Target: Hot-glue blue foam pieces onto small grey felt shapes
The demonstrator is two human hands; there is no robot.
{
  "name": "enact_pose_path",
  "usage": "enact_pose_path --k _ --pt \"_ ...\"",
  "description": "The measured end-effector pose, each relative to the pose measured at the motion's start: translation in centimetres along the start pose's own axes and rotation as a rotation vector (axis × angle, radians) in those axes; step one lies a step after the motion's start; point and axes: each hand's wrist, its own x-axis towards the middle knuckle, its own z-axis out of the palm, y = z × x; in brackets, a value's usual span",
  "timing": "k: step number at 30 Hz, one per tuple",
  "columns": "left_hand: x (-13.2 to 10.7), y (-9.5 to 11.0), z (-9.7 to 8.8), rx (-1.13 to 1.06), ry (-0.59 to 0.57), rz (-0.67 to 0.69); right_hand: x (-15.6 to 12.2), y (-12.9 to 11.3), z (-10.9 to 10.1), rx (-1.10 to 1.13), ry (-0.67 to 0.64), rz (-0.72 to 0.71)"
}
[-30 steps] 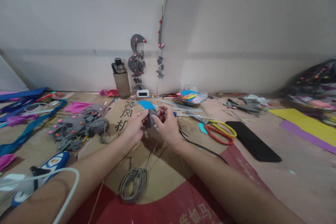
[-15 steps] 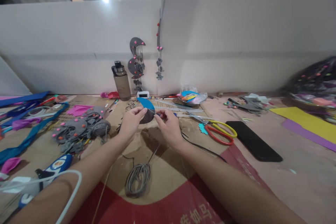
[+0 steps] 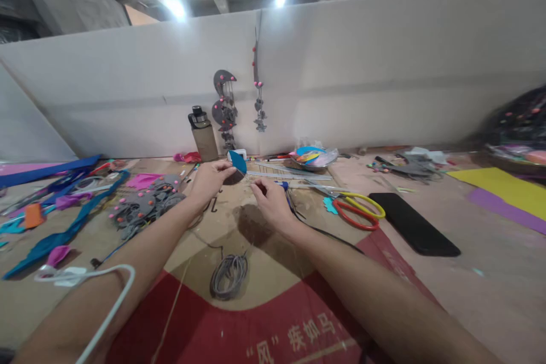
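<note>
My left hand (image 3: pixel 211 178) is closed on a small blue and grey felt piece (image 3: pixel 236 166), held above the cardboard sheet (image 3: pixel 239 227). My right hand (image 3: pixel 268 200) sits just to its right and a little lower, fingers pinched together as if on a thin thread; what it holds is too fine to make out. A coil of grey cord (image 3: pixel 229 274) lies on the cardboard below both hands, a strand rising from it toward them.
Yellow and red scissors (image 3: pixel 356 210) and a black flat slab (image 3: pixel 413 230) lie to the right. Grey felt pieces with pink beads (image 3: pixel 143 207) and blue strips (image 3: pixel 63 227) cover the left. A bottle (image 3: pixel 203 135), hanging felt ornaments (image 3: pixel 225 108) and a bowl (image 3: pixel 313 158) stand by the white wall.
My left hand has lifted the felt piece up and away from me. My right hand has let go of the piece and drawn apart to the right. The view has tilted upward.
</note>
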Motion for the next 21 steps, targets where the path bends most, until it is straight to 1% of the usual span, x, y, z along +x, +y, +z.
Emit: enact_pose_path --k 4,8,10,13,17,19,21 --pt "0.5 0.7 -0.6 0.234 -0.034 -0.026 0.2 0.0 -0.1 -0.014 -0.07 0.005" --pt "0.2 1.1 0.0 0.505 -0.008 0.056 0.3 0.1 -0.2 -0.061 -0.116 0.032" --pt "0.1 1.0 0.4 0.577 -0.003 0.093 0.2 0.3 0.0 -0.083 -0.135 0.036" --pt "0.3 0.7 0.9 0.61 0.001 0.112 0.1 0.6 0.3 -0.08 -0.15 0.024" --pt "1.2 -0.2 1.4 0.623 0.046 0.088 0.2 0.5 0.5 -0.008 -0.16 0.023" --pt "1.9 -0.9 1.6 0.547 0.065 0.074 0.3 0.2 0.4 0.025 -0.154 0.031" --pt "2.5 -1.7 1.9 0.363 0.064 0.059 0.3 -0.3 0.3 0.045 -0.149 0.036"
